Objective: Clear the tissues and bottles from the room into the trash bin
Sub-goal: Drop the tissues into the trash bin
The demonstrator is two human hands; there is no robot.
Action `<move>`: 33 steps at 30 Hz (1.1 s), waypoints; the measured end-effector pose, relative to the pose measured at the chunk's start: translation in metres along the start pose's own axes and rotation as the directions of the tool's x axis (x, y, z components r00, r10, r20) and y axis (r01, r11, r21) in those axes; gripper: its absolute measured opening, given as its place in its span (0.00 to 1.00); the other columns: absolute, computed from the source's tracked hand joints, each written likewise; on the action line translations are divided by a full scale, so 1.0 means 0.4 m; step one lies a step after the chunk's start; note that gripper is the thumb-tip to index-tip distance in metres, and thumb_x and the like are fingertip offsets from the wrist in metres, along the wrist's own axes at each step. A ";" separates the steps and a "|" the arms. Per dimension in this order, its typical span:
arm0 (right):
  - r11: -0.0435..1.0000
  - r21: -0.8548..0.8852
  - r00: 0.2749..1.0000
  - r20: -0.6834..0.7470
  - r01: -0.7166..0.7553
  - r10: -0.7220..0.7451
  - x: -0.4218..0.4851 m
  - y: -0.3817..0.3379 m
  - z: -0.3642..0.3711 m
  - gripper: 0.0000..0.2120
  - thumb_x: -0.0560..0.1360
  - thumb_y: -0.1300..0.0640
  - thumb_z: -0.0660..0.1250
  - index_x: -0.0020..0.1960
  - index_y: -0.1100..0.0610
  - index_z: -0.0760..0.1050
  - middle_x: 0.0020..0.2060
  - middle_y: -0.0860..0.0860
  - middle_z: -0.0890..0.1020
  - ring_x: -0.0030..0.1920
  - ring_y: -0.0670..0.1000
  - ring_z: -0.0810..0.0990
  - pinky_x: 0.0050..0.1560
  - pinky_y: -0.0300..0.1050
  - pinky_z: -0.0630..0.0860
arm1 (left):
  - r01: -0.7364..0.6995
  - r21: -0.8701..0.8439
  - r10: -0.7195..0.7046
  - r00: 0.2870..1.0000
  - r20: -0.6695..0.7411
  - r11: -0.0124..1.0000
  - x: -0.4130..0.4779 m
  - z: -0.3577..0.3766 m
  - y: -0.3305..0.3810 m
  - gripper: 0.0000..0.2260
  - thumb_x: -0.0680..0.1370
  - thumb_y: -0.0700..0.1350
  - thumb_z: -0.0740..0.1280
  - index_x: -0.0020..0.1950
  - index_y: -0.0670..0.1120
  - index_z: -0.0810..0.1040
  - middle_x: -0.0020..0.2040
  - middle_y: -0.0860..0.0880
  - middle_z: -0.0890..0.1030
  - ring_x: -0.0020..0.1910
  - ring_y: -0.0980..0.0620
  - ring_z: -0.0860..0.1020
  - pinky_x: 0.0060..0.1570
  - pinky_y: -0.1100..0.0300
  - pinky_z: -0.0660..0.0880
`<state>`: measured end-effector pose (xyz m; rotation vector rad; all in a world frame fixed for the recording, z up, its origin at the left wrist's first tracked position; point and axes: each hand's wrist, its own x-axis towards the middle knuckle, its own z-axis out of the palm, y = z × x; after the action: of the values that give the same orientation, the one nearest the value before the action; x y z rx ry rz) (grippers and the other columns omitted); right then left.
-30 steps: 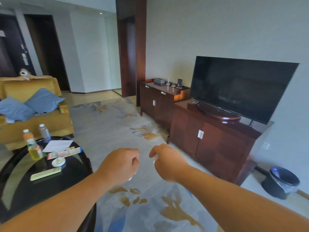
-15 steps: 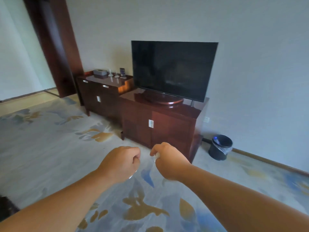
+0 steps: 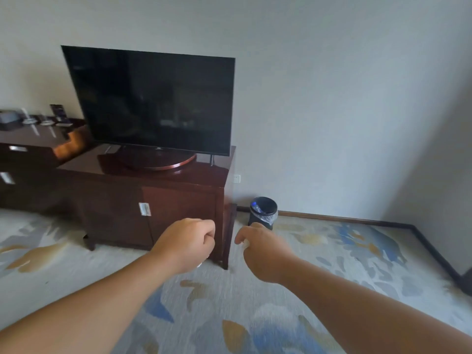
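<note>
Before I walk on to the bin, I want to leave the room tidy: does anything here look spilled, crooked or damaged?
Nothing stands out. The TV sits upright on the cabinet, the trash bin stands upright by the wall, and the carpet shows only its pattern. Both hands are fisted; white bits peek from the left hand and right hand.

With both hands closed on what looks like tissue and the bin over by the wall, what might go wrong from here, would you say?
1. Only slivers of white show under the left hand and at the right hand; a loose scrap might drop on the patterned carpet, where it could be hard to spot.
2. The trash bin is small and sits tight beside the TV cabinet, so a toss from here could miss.
3. The cabinet's corner stands close to the path.
</note>
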<state>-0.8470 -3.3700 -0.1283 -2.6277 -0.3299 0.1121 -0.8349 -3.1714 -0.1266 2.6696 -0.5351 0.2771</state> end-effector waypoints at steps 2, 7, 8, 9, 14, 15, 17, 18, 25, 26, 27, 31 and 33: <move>0.999 0.017 0.999 -0.017 -0.038 0.038 0.047 0.044 -0.020 0.18 0.74 0.66 0.58 0.58 0.50 0.75 0.51 0.47 0.71 0.43 0.48 0.73 0.35 0.35 0.67 | -0.028 -0.009 0.028 0.999 0.026 1.000 0.073 0.033 0.001 0.06 0.70 0.41 0.57 0.33 0.47 0.68 0.32 0.51 0.75 0.34 0.50 0.73 0.32 0.51 0.68; 0.997 0.026 0.996 -0.040 -0.077 0.078 0.183 0.191 -0.078 0.19 0.75 0.65 0.56 0.59 0.49 0.75 0.56 0.48 0.72 0.46 0.49 0.73 0.40 0.38 0.69 | -0.074 -0.029 0.076 0.994 0.076 0.997 0.281 0.135 0.026 0.07 0.71 0.42 0.56 0.32 0.49 0.67 0.31 0.52 0.74 0.33 0.49 0.72 0.31 0.52 0.67; 0.996 0.031 0.995 -0.044 -0.083 0.085 0.213 0.224 -0.093 0.19 0.75 0.65 0.56 0.59 0.49 0.75 0.56 0.48 0.72 0.47 0.49 0.74 0.42 0.38 0.69 | -0.082 -0.027 0.084 0.993 0.080 0.996 0.326 0.156 0.033 0.08 0.71 0.42 0.56 0.32 0.50 0.66 0.31 0.52 0.74 0.33 0.50 0.72 0.30 0.53 0.66; 0.995 0.038 0.994 -0.054 -0.089 0.091 0.245 0.260 -0.110 0.19 0.75 0.65 0.56 0.59 0.49 0.75 0.55 0.47 0.72 0.47 0.49 0.74 0.42 0.38 0.69 | -0.086 -0.025 0.088 0.993 0.079 0.996 0.373 0.177 0.042 0.09 0.72 0.42 0.57 0.32 0.50 0.65 0.31 0.52 0.74 0.33 0.50 0.72 0.29 0.54 0.64; 0.992 0.059 0.991 -0.063 -0.116 0.120 0.400 0.447 -0.215 0.19 0.75 0.65 0.55 0.60 0.49 0.75 0.58 0.48 0.71 0.48 0.51 0.76 0.38 0.39 0.72 | -0.067 -0.007 0.067 0.993 0.096 0.998 0.593 0.261 0.092 0.10 0.73 0.41 0.57 0.33 0.50 0.68 0.33 0.52 0.76 0.34 0.51 0.73 0.31 0.54 0.67; 0.990 0.064 0.990 -0.063 -0.124 0.128 0.430 0.482 -0.236 0.19 0.75 0.65 0.55 0.60 0.50 0.75 0.58 0.48 0.71 0.47 0.51 0.76 0.37 0.38 0.71 | -0.062 -0.010 0.062 0.993 0.103 0.998 0.631 0.276 0.101 0.10 0.73 0.41 0.57 0.33 0.50 0.68 0.33 0.51 0.76 0.34 0.51 0.73 0.32 0.53 0.68; 0.988 0.079 0.988 -0.072 -0.134 0.139 0.481 0.541 -0.270 0.19 0.76 0.64 0.55 0.61 0.50 0.74 0.58 0.48 0.72 0.47 0.51 0.75 0.34 0.37 0.69 | -0.059 -0.013 0.060 0.992 0.113 0.998 0.701 0.298 0.118 0.10 0.74 0.41 0.57 0.33 0.50 0.68 0.33 0.51 0.76 0.34 0.50 0.73 0.31 0.52 0.68; 0.987 0.088 0.987 -0.073 -0.134 0.141 0.502 0.567 -0.282 0.19 0.76 0.64 0.55 0.61 0.49 0.74 0.58 0.48 0.72 0.47 0.50 0.74 0.35 0.37 0.69 | -0.061 -0.011 0.062 0.991 0.123 0.998 0.733 0.309 0.126 0.10 0.74 0.40 0.57 0.33 0.49 0.68 0.33 0.51 0.75 0.34 0.50 0.73 0.32 0.51 0.69; 0.983 0.102 0.984 -0.077 -0.150 0.158 0.664 0.726 -0.331 0.19 0.75 0.64 0.56 0.61 0.50 0.73 0.59 0.48 0.70 0.46 0.50 0.75 0.39 0.40 0.72 | -0.079 -0.009 0.079 0.983 0.166 0.997 0.983 0.392 0.147 0.08 0.74 0.41 0.58 0.35 0.50 0.68 0.36 0.51 0.77 0.37 0.49 0.74 0.37 0.51 0.72; 0.982 0.102 0.983 -0.075 -0.157 0.165 0.692 0.745 -0.335 0.18 0.75 0.64 0.56 0.61 0.51 0.73 0.60 0.48 0.69 0.46 0.50 0.76 0.41 0.40 0.73 | -0.092 -0.009 0.092 0.981 0.172 0.996 1.018 0.408 0.145 0.08 0.74 0.42 0.58 0.36 0.50 0.69 0.37 0.51 0.77 0.38 0.48 0.75 0.39 0.50 0.73; 0.982 0.100 0.983 -0.075 -0.160 0.168 0.722 0.765 -0.340 0.18 0.75 0.64 0.56 0.61 0.51 0.73 0.60 0.48 0.68 0.46 0.51 0.77 0.41 0.41 0.74 | -0.105 -0.007 0.105 0.978 0.181 0.994 1.053 0.425 0.142 0.06 0.75 0.43 0.59 0.37 0.50 0.69 0.37 0.52 0.77 0.39 0.48 0.75 0.41 0.50 0.73; 0.981 0.065 0.979 -0.088 -0.180 0.186 0.867 0.833 -0.369 0.18 0.75 0.65 0.57 0.59 0.51 0.74 0.58 0.49 0.66 0.43 0.51 0.78 0.42 0.43 0.76 | -0.118 -0.028 0.122 0.968 0.218 0.993 1.208 0.492 0.103 0.02 0.74 0.47 0.60 0.42 0.50 0.69 0.39 0.53 0.75 0.39 0.49 0.74 0.34 0.56 0.69; 0.980 0.053 0.976 -0.092 -0.191 0.195 0.947 0.862 -0.385 0.18 0.75 0.65 0.57 0.60 0.51 0.74 0.57 0.49 0.67 0.43 0.51 0.77 0.42 0.44 0.77 | -0.114 -0.059 0.125 0.961 0.248 0.992 1.298 0.525 0.069 0.02 0.74 0.47 0.61 0.44 0.51 0.68 0.38 0.55 0.73 0.37 0.53 0.72 0.30 0.58 0.64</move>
<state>-0.3861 -3.6390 -0.1651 -2.6050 -0.0379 0.0546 -0.3517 -3.4527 -0.1676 2.6483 -0.7729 -0.0423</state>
